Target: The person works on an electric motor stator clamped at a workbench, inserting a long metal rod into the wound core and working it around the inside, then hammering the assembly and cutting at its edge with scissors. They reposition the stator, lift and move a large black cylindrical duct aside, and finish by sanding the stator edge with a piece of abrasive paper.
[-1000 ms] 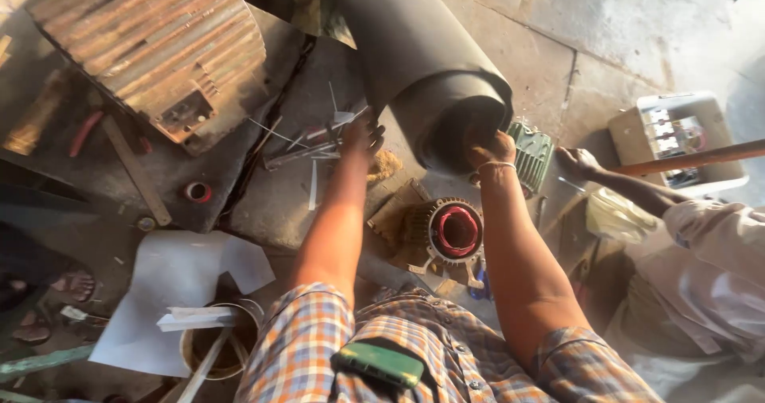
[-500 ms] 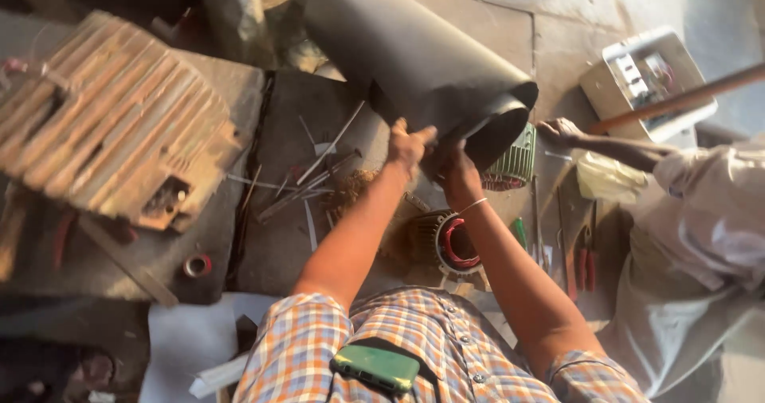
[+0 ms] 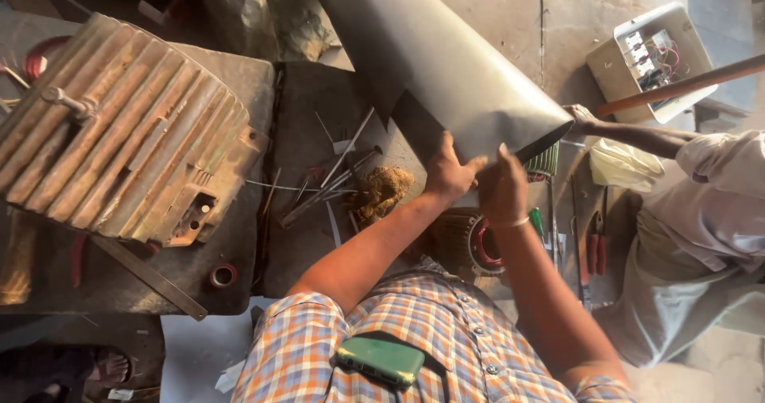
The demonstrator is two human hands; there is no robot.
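Swung toward the upper left since half a second ago, the rolled grey sheet (image 3: pixel 446 76) now runs as a long cone from the top of the view down to the person's hands, and the ribbed motor housing (image 3: pixel 119 132) fills more of the left side. Nearest the camera, a green phone (image 3: pixel 378 359) sits in the pocket of the checked shirt (image 3: pixel 414 347), both forearms reaching forward from it. The left hand (image 3: pixel 450 172) closes on the lower edge of the roll, fingers curled around the overlap, seemingly to keep the sheet from springing open; the right hand (image 3: pixel 502 188), a band at its wrist, pinches the same end just beside it, thumb up against the rim. Below the hands lies a wound stator (image 3: pixel 482 247) with red-ringed bore. To the left, on the dark worktop (image 3: pixel 311 132), loose metal rods (image 3: pixel 335 180) and a clump of brownish fibre (image 3: pixel 386 189) lie together. Farther right, another person's hand (image 3: pixel 582 117) rests near the roll's tip, beyond it an open electrical box (image 3: pixel 649 56) on the concrete floor (image 3: pixel 494 4).
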